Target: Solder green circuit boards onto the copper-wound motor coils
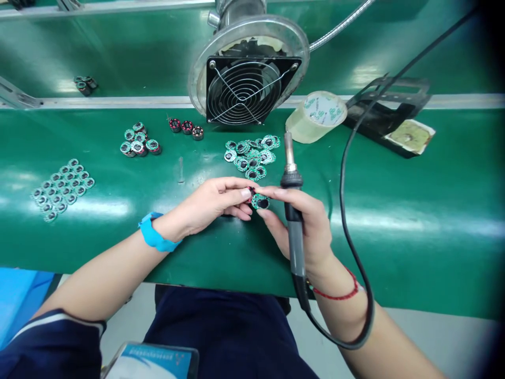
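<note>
Near the front middle of the bench, my left hand [215, 202] is closed on a small red and black motor coil core [250, 196], mostly hidden by the fingers. My right hand [313, 229] pinches a round green circuit board [261, 202] with a black centre between thumb and index finger. Board and core are right up against each other; whether they are joined I cannot tell. A soldering iron [296, 242] also rests in my right hand, its tip pointing up and away from the work. Just beyond the fingers lies a loose pile of similar round boards [253, 157].
A fan [244, 92] in a round hood stands behind. To its right are a tape roll [315, 117] and iron stand [389, 123]. The iron's cable [342, 195] loops over my right forearm. Leftward sit bare cores [187, 127], board-topped cores [139, 147] and rows of boards [61, 184].
</note>
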`<state>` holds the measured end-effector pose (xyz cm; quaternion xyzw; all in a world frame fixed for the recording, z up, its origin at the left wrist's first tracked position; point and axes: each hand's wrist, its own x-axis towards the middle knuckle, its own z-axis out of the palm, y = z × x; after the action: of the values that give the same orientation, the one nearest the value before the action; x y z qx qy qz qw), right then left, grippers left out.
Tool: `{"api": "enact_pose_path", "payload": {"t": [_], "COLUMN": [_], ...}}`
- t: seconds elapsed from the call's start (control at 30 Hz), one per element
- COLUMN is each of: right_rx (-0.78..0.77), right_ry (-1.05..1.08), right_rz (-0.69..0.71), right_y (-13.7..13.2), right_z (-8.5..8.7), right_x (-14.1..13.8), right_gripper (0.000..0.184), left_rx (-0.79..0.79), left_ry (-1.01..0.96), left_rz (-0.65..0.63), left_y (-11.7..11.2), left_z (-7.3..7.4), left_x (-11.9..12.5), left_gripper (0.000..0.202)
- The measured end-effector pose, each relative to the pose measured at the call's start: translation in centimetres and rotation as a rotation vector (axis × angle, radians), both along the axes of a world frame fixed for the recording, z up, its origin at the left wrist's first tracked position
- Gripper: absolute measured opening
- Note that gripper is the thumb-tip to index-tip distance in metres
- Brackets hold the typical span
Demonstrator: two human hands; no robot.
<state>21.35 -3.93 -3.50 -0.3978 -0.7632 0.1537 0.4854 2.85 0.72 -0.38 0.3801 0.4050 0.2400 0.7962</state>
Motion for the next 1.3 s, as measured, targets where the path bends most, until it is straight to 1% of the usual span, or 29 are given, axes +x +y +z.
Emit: {"api": "enact_pose_path", "payload": {"t": [0.07,0.2,0.3,0.37,0.47,0.53,0.57,0.63,0.67,0.7,0.77,0.87,0.93,1.0,1.07,1.1,1.13,1.2,1.23,1.3], "right_rx": [0.022,0.032,0.008,-0.003,0.01,0.017,0.021,0.01,-0.004,-0.023,-0.069,-0.094,-0.091,-0.085,-0.081,-0.078,-0.072,-0.056,-0.047,-0.027], "right_ry": [-0.02,-0.081,-0.153,-0.217,-0.315,-0.322,-0.303,-0.244,-0.214,-0.186,-0.144,-0.106,-0.088,-0.07,-0.055,-0.051,-0.049,-0.051,-0.054,-0.059], "right_rz": [0.01,-0.045,-0.103,-0.12,-0.121,-0.093,-0.071,-0.046,-0.049,-0.064,-0.101,-0.125,-0.126,-0.122,-0.118,-0.119,-0.122,-0.128,-0.132,-0.14], "right_y": [0.0,-0.1,-0.1,-0.1,0.0,0.0,0.0,0.0,-0.1,-0.1,-0.3,-0.4,-0.5,-0.5,-0.5,-0.5,-0.4,-0.4,-0.3,-0.3], "right_z": [0.1,-0.1,-0.1,0.1,0.5,0.5,0.5,0.3,0.1,0.0,-0.3,-0.5,-0.5,-0.5,-0.3,-0.3,-0.2,-0.1,-0.1,-0.1], "right_x": [-0.1,-0.4,-0.7,-0.9,-0.9,-0.8,-0.7,-0.5,-0.3,-0.2,0.0,0.3,0.4,0.5,0.6,0.6,0.6,0.6,0.6,0.6], "right_gripper": [0.063,0.053,0.046,0.04,0.034,0.041,0.047,0.057,0.059,0.06,0.061,0.062,0.061,0.061,0.06,0.06,0.058,0.055,0.054,0.052], "left_rx": [-0.057,-0.042,-0.059,-0.033,0.077,0.209,0.311,0.559,0.671,0.747,0.822,0.911,0.979,1.035,1.066,1.067,1.07,1.087,1.105,1.109], "left_ry": [-0.028,0.014,0.086,0.108,0.15,0.239,0.314,0.527,0.651,0.775,0.991,1.264,1.419,1.543,1.615,1.625,1.618,1.584,1.562,1.532], "left_rz": [0.02,0.035,0.049,0.038,-0.017,-0.02,0.005,0.076,0.099,0.1,0.05,0.024,0.062,0.14,0.237,0.264,0.26,0.18,0.118,0.039], "left_y": [-0.2,-0.6,-0.9,-1.0,-1.0,-0.6,-0.2,0.8,1.4,2.0,3.1,4.0,4.1,4.2,4.6,5.0,5.6,7.3,8.3,10.4], "left_z": [0.0,0.1,0.3,0.5,0.4,0.3,0.2,0.3,0.3,0.4,0.4,0.3,0.2,0.4,0.9,1.2,1.5,1.8,1.9,1.7], "left_x": [0.1,0.4,0.7,0.9,0.9,0.4,0.0,-1.1,-1.8,-2.4,-3.7,-5.0,-5.8,-6.4,-6.9,-7.1,-7.3,-7.5,-7.5,-7.7], "left_gripper": [0.022,0.02,0.023,0.025,0.017,0.016,0.017,0.016,0.015,0.013,0.009,0.017,0.022,0.023,0.023,0.023,0.025,0.031,0.035,0.039]}}
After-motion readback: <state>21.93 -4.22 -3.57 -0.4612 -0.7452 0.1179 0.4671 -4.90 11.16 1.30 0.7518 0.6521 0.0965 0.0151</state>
